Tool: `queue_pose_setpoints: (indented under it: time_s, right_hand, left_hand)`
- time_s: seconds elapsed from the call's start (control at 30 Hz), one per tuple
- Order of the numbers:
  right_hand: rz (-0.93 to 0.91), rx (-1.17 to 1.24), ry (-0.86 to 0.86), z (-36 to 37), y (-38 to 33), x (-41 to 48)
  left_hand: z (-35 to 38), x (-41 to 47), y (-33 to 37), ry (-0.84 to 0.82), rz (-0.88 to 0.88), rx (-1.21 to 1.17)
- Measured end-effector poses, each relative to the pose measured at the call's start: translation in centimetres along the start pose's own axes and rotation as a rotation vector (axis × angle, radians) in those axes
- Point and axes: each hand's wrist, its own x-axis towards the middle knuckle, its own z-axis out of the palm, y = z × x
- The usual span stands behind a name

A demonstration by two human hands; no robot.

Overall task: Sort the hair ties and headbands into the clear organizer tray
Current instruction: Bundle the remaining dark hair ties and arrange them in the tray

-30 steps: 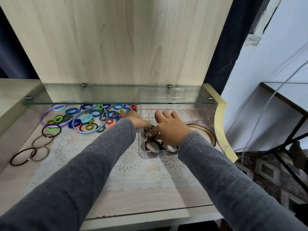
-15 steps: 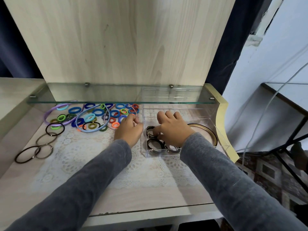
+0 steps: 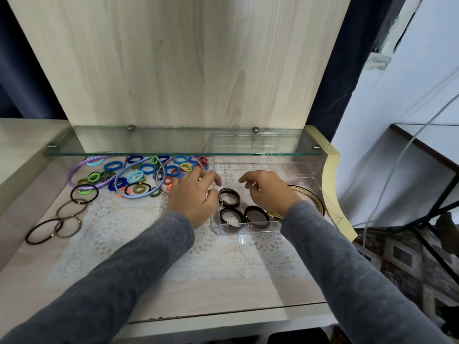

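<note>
Pale wooden desktop (image 3: 223, 291) with a lace mat (image 3: 119, 227) bears the clear organizer tray (image 3: 248, 231), which stands toward three o'clock of the surface under a glass shelf (image 3: 173, 142). Three dark hair ties (image 3: 229, 207) lie flat in its near left compartment, and a gold headband (image 3: 310, 194) curves through the compartment at their three o'clock. Over the tray the right hand (image 3: 270, 192) hovers palm down, fingers loosely bent and the forefinger aimed toward nine o'clock; nothing shows in its hold. Just outside the tray's left wall the left hand (image 3: 192, 197) sits palm down, fingers curled over toward the wall's top edge; whether they clasp the wall or anything else I cannot tell. At that hand's ten o'clock a heap of coloured hair ties (image 3: 149, 170) lies on the mat, with a light blue headband (image 3: 116, 181) looped through it and a purple headband (image 3: 71, 171) at its nine o'clock. Thin brown ties (image 3: 58, 225) lie at the tray's nine o'clock, well apart from it. Grey sleeves (image 3: 124, 269) run in from six o'clock
</note>
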Motion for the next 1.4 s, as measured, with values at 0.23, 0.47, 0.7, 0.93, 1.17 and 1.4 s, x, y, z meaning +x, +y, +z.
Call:
queue_pose_setpoints:
  time_s: [0.23,0.47,0.7,0.93,1.17,1.4]
  right_hand:
    - [0.192,0.179,-0.081,1.1,-0.3,1.0]
    - [0.261,0.162,-0.115,0.9,-1.1,2.0]
    - [0.269,0.199,-0.100,1.2,-1.4,2.5]
    - [0.291,0.259,-0.083,1.6,-1.1,2.8]
    - [0.293,0.300,-0.080,1.7,-0.8,2.6]
    - [0.322,0.331,-0.044,1.7,-0.3,2.5]
  left_hand:
    - [0.2,0.7,0.5,-0.159,0.062,0.167]
    - [0.3,0.8,1.8,-0.263,-0.018,0.219]
    - [0.5,1.3,2.3,-0.246,-0.073,0.279]
    - [0.6,1.5,2.4,-0.231,-0.101,0.314]
    - [0.5,1.2,2.2,-0.210,-0.093,0.284]
    - [0.8,1.0,1.4,-0.191,-0.074,0.147]
